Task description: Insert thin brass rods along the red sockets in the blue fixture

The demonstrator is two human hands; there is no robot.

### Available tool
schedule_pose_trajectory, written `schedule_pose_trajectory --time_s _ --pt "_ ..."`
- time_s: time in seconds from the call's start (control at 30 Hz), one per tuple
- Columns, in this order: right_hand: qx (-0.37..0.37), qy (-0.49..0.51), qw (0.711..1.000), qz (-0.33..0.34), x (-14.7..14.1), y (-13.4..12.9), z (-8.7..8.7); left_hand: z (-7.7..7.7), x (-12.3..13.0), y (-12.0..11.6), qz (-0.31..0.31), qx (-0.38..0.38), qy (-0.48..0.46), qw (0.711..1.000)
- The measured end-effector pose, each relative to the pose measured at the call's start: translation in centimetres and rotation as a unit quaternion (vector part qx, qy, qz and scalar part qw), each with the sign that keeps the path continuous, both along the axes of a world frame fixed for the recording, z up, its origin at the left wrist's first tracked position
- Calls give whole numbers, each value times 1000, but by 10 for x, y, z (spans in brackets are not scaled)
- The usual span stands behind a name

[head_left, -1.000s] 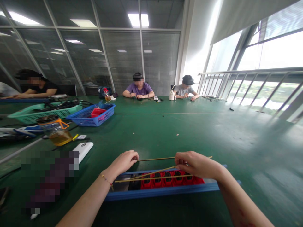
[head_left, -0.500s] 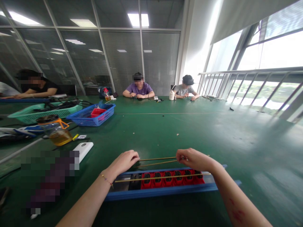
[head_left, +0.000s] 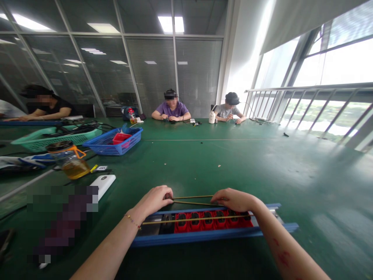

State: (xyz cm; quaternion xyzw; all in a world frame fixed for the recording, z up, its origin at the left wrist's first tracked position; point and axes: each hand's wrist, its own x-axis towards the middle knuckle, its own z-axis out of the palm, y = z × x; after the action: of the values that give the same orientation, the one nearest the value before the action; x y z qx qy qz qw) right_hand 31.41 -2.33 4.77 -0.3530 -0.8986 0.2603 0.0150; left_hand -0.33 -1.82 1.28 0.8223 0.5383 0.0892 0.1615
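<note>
"Sticks [head_left: 192, 196]: how many are counted?"

"Three. Two are seen between left hand [head_left: 156, 198] and right hand [head_left: 236, 200], along the far edge of the tray [head_left: 215, 235]; one is laid across six red holders [head_left: 201, 227], the sixth partly hidden."

"And the grip?"

"Left ends are pinched by the left hand; the other ends are covered by the right hand, whose grip cannot be told."

Strong daylight blows out the large metal-framed window [head_left: 346, 64] and glares across the smooth green table [head_left: 305, 167], whose near part lies dim; wide-angle distortion slants the outer verticals.
</note>
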Motion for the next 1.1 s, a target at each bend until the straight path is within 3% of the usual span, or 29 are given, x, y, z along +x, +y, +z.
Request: schedule_pose_trajectory --time_s 0.13,0.27,0.4,0.6,1.1 --pt "15 -8 999 -31 1 -4 7 -1 0 -1 3 3 0 1000" --pt "77 15 995 -58 -3 -20 29 -3 -2 0 4 16 -2 1000" --pt "111 -12 993 -26 -13 -43 46 -4 -3 1 4 11 -3 1000" --pt "139 -92 986 -28 -24 -56 44 -3 -1 0 13 9 4 1000" --pt "210 -91 974 -3 -33 -62 46 -4 -2 1 12 3 6 1000"
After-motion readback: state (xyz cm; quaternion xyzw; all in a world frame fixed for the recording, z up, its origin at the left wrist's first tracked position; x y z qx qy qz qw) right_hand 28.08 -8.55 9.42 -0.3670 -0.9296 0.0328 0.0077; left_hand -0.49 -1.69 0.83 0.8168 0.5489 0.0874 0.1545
